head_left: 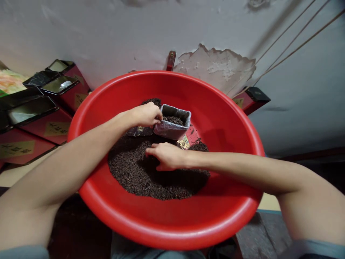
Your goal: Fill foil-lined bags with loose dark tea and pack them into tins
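Note:
A large red basin (172,235) holds a heap of dark, loose tea-like leaves (129,171). Inside it, toward the back, a box lined with clear plastic (172,130) stands with its mouth up and dark leaves in it. My left hand (147,114) pinches the liner's edge at the box's left corner. Over the heap, in front of the box, my right hand (168,156) hangs palm down with its fingers apart and nothing seen in them. A black lid (139,131) lies left of the box, partly under my left hand.
Several red and black boxes with open tops (56,127) stand left of the basin. Another red box (249,99) is behind it at the right. A wall with peeling paint (215,68) rises behind, with cords (296,48) strung at the upper right.

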### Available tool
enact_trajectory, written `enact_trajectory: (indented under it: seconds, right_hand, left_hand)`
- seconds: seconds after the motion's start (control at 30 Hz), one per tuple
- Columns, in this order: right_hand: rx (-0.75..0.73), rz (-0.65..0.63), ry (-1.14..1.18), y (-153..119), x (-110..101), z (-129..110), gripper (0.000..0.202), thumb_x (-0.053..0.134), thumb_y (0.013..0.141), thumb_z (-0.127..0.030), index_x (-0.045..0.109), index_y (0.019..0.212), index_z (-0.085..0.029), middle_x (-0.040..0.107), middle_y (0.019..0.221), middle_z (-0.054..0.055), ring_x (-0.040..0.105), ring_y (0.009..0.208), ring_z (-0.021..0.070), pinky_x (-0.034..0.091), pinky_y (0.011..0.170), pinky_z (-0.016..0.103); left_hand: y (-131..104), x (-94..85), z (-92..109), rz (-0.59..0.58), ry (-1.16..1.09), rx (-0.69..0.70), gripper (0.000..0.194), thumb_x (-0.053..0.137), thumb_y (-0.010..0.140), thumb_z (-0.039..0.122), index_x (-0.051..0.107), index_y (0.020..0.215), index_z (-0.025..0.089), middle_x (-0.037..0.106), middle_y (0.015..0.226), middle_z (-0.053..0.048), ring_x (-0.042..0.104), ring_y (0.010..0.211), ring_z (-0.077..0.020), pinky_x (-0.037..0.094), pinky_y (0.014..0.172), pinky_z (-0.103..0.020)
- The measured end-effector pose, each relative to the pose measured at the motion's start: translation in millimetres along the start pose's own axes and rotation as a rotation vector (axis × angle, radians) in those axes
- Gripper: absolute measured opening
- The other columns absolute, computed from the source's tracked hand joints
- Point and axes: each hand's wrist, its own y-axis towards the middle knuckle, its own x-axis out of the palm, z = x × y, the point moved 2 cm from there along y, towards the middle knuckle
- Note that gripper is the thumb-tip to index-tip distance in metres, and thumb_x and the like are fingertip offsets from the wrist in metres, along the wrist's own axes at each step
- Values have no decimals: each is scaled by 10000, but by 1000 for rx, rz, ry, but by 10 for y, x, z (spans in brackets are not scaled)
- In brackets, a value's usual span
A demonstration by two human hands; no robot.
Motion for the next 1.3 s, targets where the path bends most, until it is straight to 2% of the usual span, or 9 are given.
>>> enact_trajectory:
  seconds: [0.17,0.3,0.43,0.57,0.7,0.83,1.03,1.17,1.3]
  right_hand:
    - [54,258,210,-204,-617,176,365,763,747,-163,695,1106,-177,718,1063,66,645,902,198,471,777,308]
    - [190,539,310,-295,-943,574,397,720,693,-212,665,1085,-189,688,945,5,597,827,167,458,746,283]
    - [234,766,246,-167,-949,1008,385,710,656,-232,648,1033,-190,673,893,-1,570,800,167,469,763,295]
    - [118,827,177,-13,-762,1229,340,716,677,-208,694,1016,-194,725,1059,64,640,951,218,514,906,361]
    - [-32,783,131,-23,-703,1257,335,732,760,-186,769,1092,-208,749,1175,92,686,1068,244,534,993,410]
    - [-78,694,105,-151,-840,1246,373,803,800,-234,804,1173,-212,739,1281,112,702,1137,254,540,1039,421]
    - [-18,199,-70,-29,-911,1158,457,694,742,-1,841,1123,-207,787,1127,87,713,971,206,547,901,313]
    - [-28,111,-154,177,-942,1054,513,578,782,49,818,1190,-148,785,1171,132,694,987,203,510,880,289]
    - [124,-81,-198,123,-1000,1100,472,637,761,4,826,1155,-174,804,998,76,675,827,176,470,761,266]
  left_hand:
    - [25,27,-33,39,30,28,253,627,911,129,857,998,192,806,858,-53,657,730,-154,438,714,-264]
    - [41,50,-53,30,38,10,329,619,873,93,856,1074,200,811,904,-67,660,748,-176,433,693,-281]
    - [47,57,-55,31,57,32,273,616,933,163,856,1056,206,801,848,-62,651,737,-174,422,701,-281]
    - [39,50,-48,21,37,5,278,619,957,185,855,1101,208,812,887,-66,663,778,-173,426,757,-272]
    - [22,32,-23,10,44,-2,278,625,968,169,854,1121,198,819,924,-77,670,809,-178,422,768,-277]
    - [14,21,-7,13,57,15,272,622,970,138,851,1115,167,819,943,-95,663,811,-175,411,746,-280]
    - [32,55,-34,21,47,30,282,618,954,152,851,1109,187,813,902,-79,647,763,-163,406,690,-272]
    - [30,68,-30,56,118,31,281,627,937,152,860,1086,204,817,949,-89,660,789,-172,409,695,-284]
    - [31,90,-22,54,102,-3,317,611,936,151,858,1129,200,814,984,-122,681,805,-202,408,673,-308]
